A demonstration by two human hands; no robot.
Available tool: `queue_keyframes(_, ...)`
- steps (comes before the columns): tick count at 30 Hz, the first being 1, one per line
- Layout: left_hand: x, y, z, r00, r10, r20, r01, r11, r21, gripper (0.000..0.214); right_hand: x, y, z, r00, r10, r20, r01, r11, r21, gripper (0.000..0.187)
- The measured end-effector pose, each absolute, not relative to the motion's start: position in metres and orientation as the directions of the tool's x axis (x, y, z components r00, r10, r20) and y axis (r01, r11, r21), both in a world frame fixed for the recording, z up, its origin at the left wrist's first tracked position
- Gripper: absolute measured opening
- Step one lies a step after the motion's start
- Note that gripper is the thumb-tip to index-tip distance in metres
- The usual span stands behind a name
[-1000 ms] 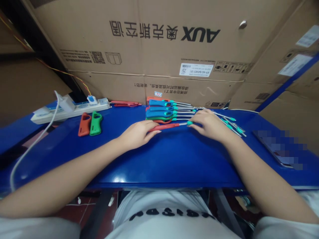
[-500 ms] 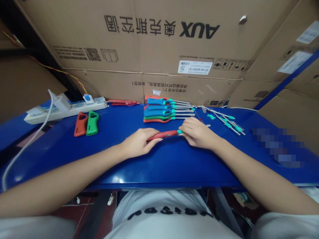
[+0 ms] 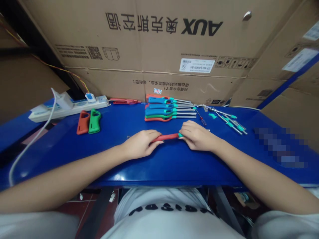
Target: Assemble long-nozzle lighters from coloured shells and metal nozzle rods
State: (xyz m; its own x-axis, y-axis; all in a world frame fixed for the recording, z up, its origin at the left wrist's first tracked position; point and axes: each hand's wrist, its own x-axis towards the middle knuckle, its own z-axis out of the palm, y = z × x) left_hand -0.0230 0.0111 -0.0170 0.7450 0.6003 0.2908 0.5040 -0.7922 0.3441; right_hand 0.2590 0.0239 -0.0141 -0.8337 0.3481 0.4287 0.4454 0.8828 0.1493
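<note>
A red lighter [image 3: 168,136] with a teal collar is held level above the blue table, between my two hands. My left hand [image 3: 141,143] is closed round the left end of its red handle, thumb toward me. Fingers of my right hand [image 3: 198,136] are closed at the teal collar; the part beyond it is hidden in the hand. Behind them lies a stack of long-nosed lighters [image 3: 159,111] in blue, green and orange, metal tubes to the right. A small screwdriver [image 3: 202,119] rests just beyond my right hand.
Several metal tubes with teal collars [image 3: 231,122] lie at right. Orange [image 3: 83,122] and green handle shells [image 3: 94,122] lie at left, near a white power strip [image 3: 72,108]. Red shells [image 3: 126,101] sit by the cardboard [image 3: 149,46] at the back of the blue table [image 3: 159,172].
The lighter has rolled slightly, so the teal spot on its handle no longer shows. Both hands have shifted a little, and the screwdriver behind my right hand is more exposed.
</note>
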Motion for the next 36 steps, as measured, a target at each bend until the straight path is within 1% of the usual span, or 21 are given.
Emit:
queue_keyframes(3, -0.022, 0.013, -0.013, 0.742, 0.598, 0.304, 0.457, -0.783, 0.422, 0.029, 0.258, 0.024, -0.015, -0.826, 0.336, 0.453, 0.448, 0.878, 0.166, 0.02)
queue_keyframes(7, -0.021, 0.014, -0.007, 0.73, 0.618, 0.292, 0.446, -0.755, 0.482, 0.036, 0.255, 0.022, -0.015, -0.821, 0.338, 0.461, 0.462, 0.867, 0.188, 0.022)
queue_keyframes(9, -0.022, 0.015, -0.006, 0.739, 0.609, 0.29, 0.431, -0.757, 0.492, 0.037, 0.254, 0.021, -0.016, -0.825, 0.342, 0.449, 0.465, 0.863, 0.198, 0.022)
queue_keyframes(11, -0.023, 0.016, -0.006, 0.757, 0.587, 0.287, 0.424, -0.775, 0.469, 0.035, 0.255, 0.021, -0.018, -0.826, 0.36, 0.434, 0.472, 0.862, 0.182, 0.021)
queue_keyframes(14, -0.023, 0.02, -0.008, 0.777, 0.575, 0.256, 0.467, -0.799, 0.378, 0.034, 0.255, 0.026, -0.021, -0.825, 0.42, 0.379, 0.488, 0.867, 0.101, 0.018)
queue_keyframes(16, -0.022, 0.022, -0.009, 0.774, 0.595, 0.218, 0.525, -0.795, 0.305, 0.036, 0.254, 0.031, -0.02, -0.819, 0.478, 0.317, 0.512, 0.859, 0.027, 0.019)
queue_keyframes(21, -0.022, 0.023, -0.006, 0.751, 0.628, 0.207, 0.618, -0.777, 0.115, 0.047, 0.259, 0.036, -0.004, -0.738, 0.664, 0.122, 0.641, 0.745, -0.184, 0.018)
queue_keyframes(23, -0.023, 0.022, -0.005, 0.746, 0.636, 0.196, 0.633, -0.769, 0.085, 0.049, 0.268, 0.035, 0.006, -0.699, 0.714, 0.031, 0.688, 0.684, -0.245, 0.021)
queue_keyframes(25, -0.024, 0.021, -0.006, 0.743, 0.646, 0.173, 0.641, -0.762, 0.094, 0.044, 0.28, 0.036, 0.015, -0.659, 0.75, -0.046, 0.723, 0.616, -0.314, 0.031)
queue_keyframes(26, -0.025, 0.021, -0.007, 0.744, 0.647, 0.166, 0.638, -0.762, 0.111, 0.041, 0.287, 0.037, 0.019, -0.627, 0.777, -0.056, 0.742, 0.574, -0.346, 0.037)
queue_keyframes(27, -0.025, 0.021, -0.008, 0.745, 0.646, 0.164, 0.632, -0.763, 0.137, 0.039, 0.293, 0.038, 0.021, -0.575, 0.818, -0.036, 0.774, 0.528, -0.35, 0.041)
queue_keyframes(28, -0.025, 0.021, -0.009, 0.744, 0.646, 0.17, 0.624, -0.763, 0.168, 0.037, 0.299, 0.041, 0.022, -0.492, 0.871, 0.007, 0.823, 0.468, -0.322, 0.042)
queue_keyframes(29, -0.024, 0.021, -0.011, 0.742, 0.646, 0.179, 0.615, -0.762, 0.202, 0.035, 0.304, 0.044, 0.021, -0.385, 0.921, 0.063, 0.882, 0.388, -0.267, 0.041)
queue_keyframes(31, -0.023, 0.019, -0.013, 0.735, 0.649, 0.198, 0.597, -0.757, 0.265, 0.035, 0.312, 0.051, 0.015, -0.175, 0.975, 0.139, 0.971, 0.194, -0.139, 0.039)
queue_keyframes(33, -0.022, 0.016, -0.014, 0.727, 0.652, 0.213, 0.584, -0.752, 0.307, 0.035, 0.317, 0.059, 0.007, -0.059, 0.993, 0.105, 0.995, 0.067, -0.072, 0.042)
queue_keyframes(35, -0.019, 0.012, -0.015, 0.723, 0.654, 0.222, 0.576, -0.749, 0.329, 0.036, 0.321, 0.064, 0.001, -0.015, 0.999, 0.045, 0.997, 0.019, -0.074, 0.049)
queue_keyframes(36, -0.018, 0.01, -0.015, 0.723, 0.654, 0.224, 0.574, -0.748, 0.333, 0.036, 0.322, 0.066, 0.001, 0.002, 0.999, 0.039, 0.996, 0.001, -0.088, 0.05)
